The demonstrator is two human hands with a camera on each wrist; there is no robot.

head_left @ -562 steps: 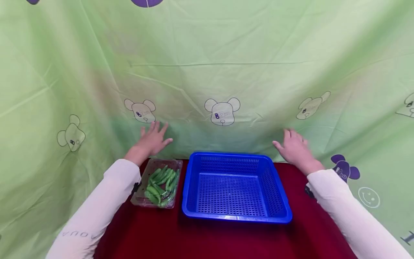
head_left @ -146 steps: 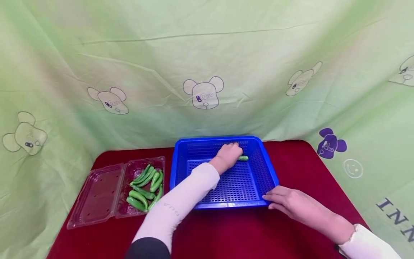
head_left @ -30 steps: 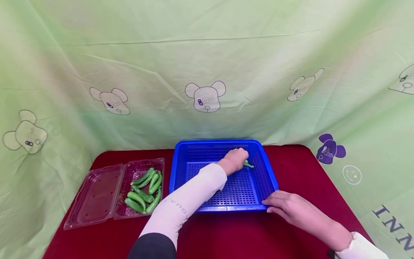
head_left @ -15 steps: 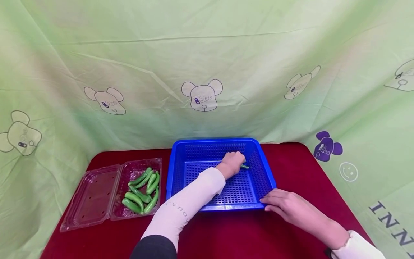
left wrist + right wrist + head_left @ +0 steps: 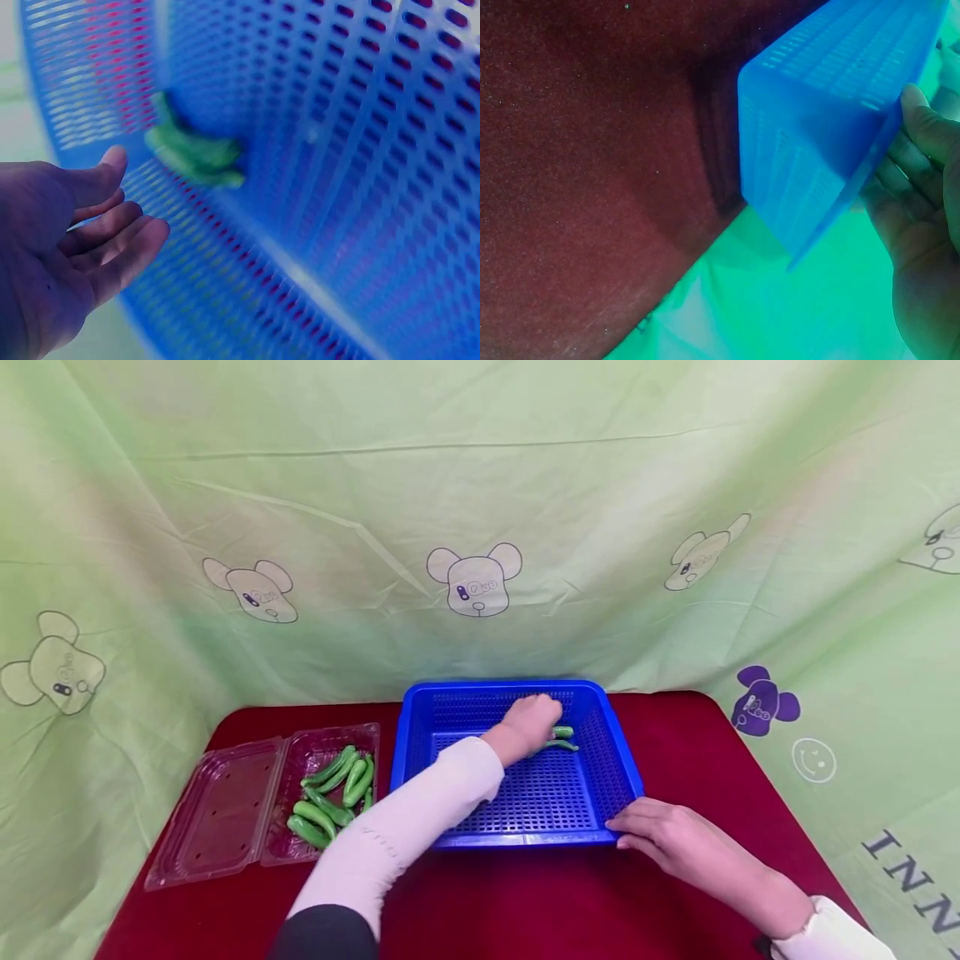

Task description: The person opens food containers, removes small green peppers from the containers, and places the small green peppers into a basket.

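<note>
We see the table (image 5: 525,902), and near its back edge the basket (image 5: 600,727). At the left edge stands the open box (image 5: 225,810) with most peppers (image 5: 333,793) not yet moved. Two peppers (image 5: 561,739) lie at the basket's back right corner. Our left hand (image 5: 528,725) is released and empty beside them; our right hand (image 5: 667,839) rests with straight fingers on the basket's front right corner.

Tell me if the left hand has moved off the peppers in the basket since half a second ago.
Yes. The left hand has drawn back toward the blue basket's left side, uncovering two green peppers; its fingers hang open, apart from them.
</note>
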